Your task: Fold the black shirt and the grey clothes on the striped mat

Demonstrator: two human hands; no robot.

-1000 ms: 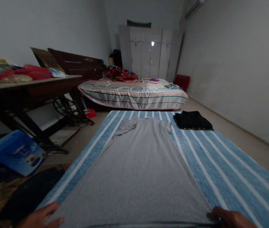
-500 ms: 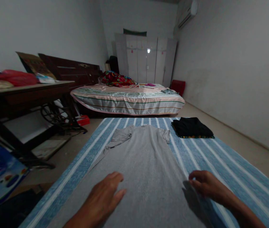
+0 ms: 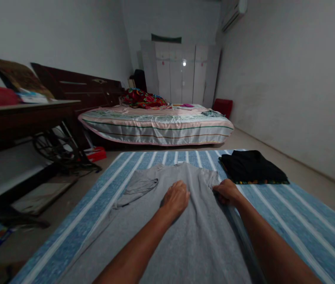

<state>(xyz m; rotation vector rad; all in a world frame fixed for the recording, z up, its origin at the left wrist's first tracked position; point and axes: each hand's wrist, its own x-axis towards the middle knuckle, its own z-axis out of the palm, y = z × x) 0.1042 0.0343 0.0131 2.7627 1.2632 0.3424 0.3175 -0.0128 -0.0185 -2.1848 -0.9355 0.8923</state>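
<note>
A grey T-shirt [image 3: 167,232] lies spread on a blue-and-white striped bed cover [image 3: 274,213], its collar end away from me. Its left sleeve [image 3: 140,188] is creased and partly folded over. On the shirt's upper middle, my left hand [image 3: 176,198] rests with its fingers curled down against the fabric; the fingertips are hidden. My right hand [image 3: 227,192] pinches the shirt's right edge, just below the right sleeve [image 3: 209,176]. Small folds run through the cloth between the two hands.
Folded black clothing [image 3: 253,167] lies at the far right of the cover. Beyond stands a bed [image 3: 155,128] with a satin spread and a red floral blanket [image 3: 145,98]. A treadle sewing table [image 3: 37,106] is on the left, with a red box [image 3: 96,154] on the floor nearby.
Both hands have moved forward up the shirt. My left hand went from open over the lower shirt to curled on its upper middle; my right slid from the lower right edge to near the sleeve.
</note>
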